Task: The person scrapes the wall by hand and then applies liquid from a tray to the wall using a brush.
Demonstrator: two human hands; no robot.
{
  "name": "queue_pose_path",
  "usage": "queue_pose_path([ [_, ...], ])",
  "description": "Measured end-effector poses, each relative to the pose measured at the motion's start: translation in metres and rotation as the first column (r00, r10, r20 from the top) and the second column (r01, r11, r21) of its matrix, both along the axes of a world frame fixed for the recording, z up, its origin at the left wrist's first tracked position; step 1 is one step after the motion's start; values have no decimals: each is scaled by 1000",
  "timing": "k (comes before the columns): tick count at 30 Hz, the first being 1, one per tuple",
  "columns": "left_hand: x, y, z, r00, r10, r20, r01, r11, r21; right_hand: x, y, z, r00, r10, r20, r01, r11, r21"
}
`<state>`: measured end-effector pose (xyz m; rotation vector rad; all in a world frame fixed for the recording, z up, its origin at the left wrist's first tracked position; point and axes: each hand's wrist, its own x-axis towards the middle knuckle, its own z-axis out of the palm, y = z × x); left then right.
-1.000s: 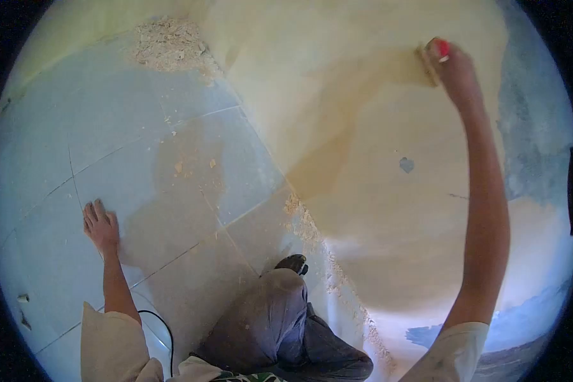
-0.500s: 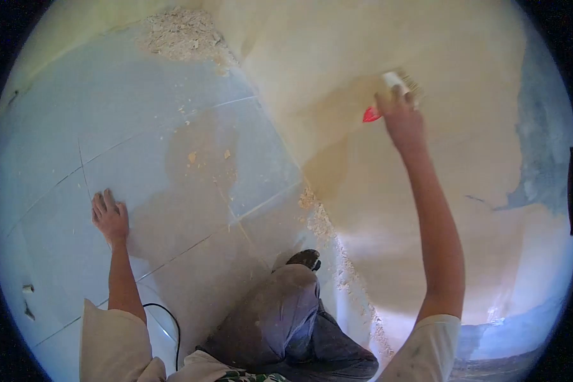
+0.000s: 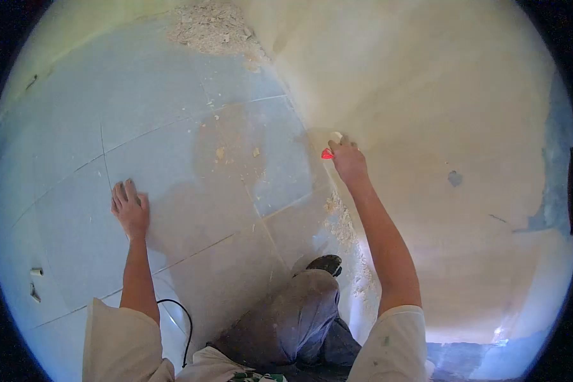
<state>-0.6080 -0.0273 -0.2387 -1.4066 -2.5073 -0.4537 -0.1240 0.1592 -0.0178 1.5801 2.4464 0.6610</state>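
Note:
My right hand (image 3: 349, 159) is closed around a brush (image 3: 326, 153). Its red end sticks out on the left and a bit of white shows above my fingers; the rest is hidden by the hand. The brush is low on the beige wall (image 3: 414, 127), close to where wall and floor meet. Over on the left, my left hand (image 3: 131, 207) rests on the grey tiled floor (image 3: 63, 191), palm down with fingers stretched out and nothing held.
A heap of pale flakes (image 3: 213, 28) lies in the far corner. More crumbs (image 3: 342, 219) line the wall's foot beside my shoe (image 3: 325, 264). A black cable (image 3: 186, 312) curves by my left arm. Two small scraps (image 3: 35, 291) lie at the left.
My right hand has brought the brush down and left across the wall, towards the floor edge. My left hand stays on the floor; the whole view has shifted slightly.

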Motion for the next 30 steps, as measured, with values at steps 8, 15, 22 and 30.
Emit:
queue_pose_path([
  [8,-2,1,-8,999,-2,-41,1,1000,-19,23,15,70,971,-190,-142,187,982,-37],
  [15,-2,1,-8,999,-23,-38,23,1000,0,29,11,223,972,-122,-199,165,962,217],
  [22,-3,2,-15,998,10,-58,-12,999,-34,1,-19,297,998,-24,65,-14,845,535],
  [30,0,0,-2,1000,-27,0,27,1000,13,24,2,119,934,-154,322,51,951,306],
])
